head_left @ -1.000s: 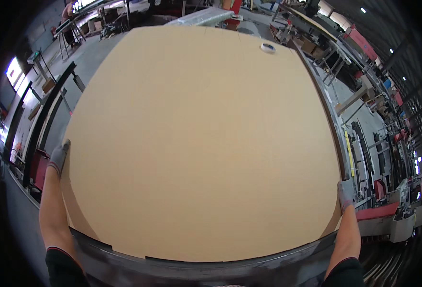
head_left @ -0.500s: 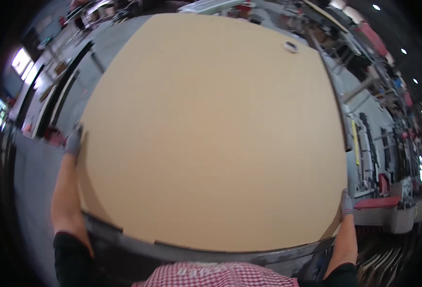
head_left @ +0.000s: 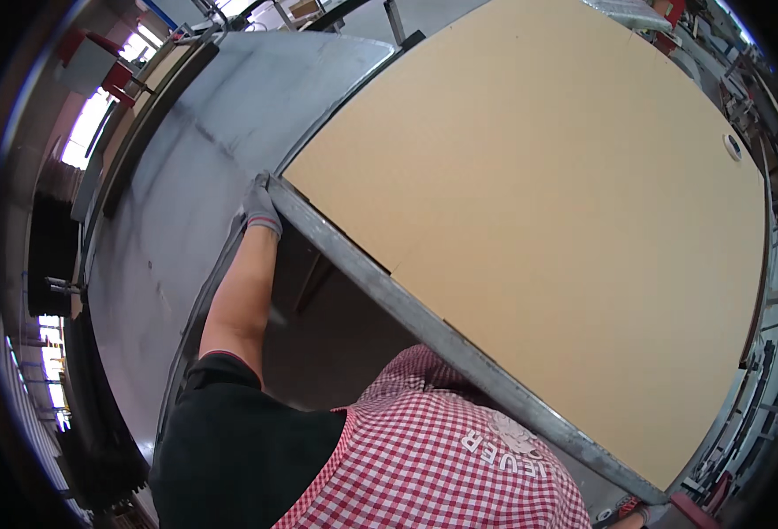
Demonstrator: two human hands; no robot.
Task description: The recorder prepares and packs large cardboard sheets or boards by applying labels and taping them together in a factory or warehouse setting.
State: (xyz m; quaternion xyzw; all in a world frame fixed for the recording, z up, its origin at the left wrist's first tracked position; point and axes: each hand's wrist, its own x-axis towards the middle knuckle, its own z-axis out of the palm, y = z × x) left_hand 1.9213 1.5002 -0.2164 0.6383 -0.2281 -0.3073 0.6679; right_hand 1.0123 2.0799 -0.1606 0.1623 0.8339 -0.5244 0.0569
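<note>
A large tan board (head_left: 530,212) lies flat on a metal-edged table, its near side along the grey metal edge (head_left: 459,348). My left hand (head_left: 261,207), in a grey glove, is closed on the corner of that metal edge, beside the board's near left corner. At the opposite end of the edge, low on the right, my right hand (head_left: 655,513) shows only in part. Its fingers are hidden, so I cannot tell what they touch. A white roll of tape (head_left: 732,147) rests on the board near its far right side.
On my left stretches a grey metal-topped table (head_left: 173,212), with a gap between it and the board's table. A long dark-edged rail (head_left: 155,119) stands along its far side. More workshop equipment (head_left: 759,379) is at the right.
My view has turned, so the board appears rotated and farther right. My left hand has gone from the board's left side to the metal corner. The right hand is now mostly out of sight.
</note>
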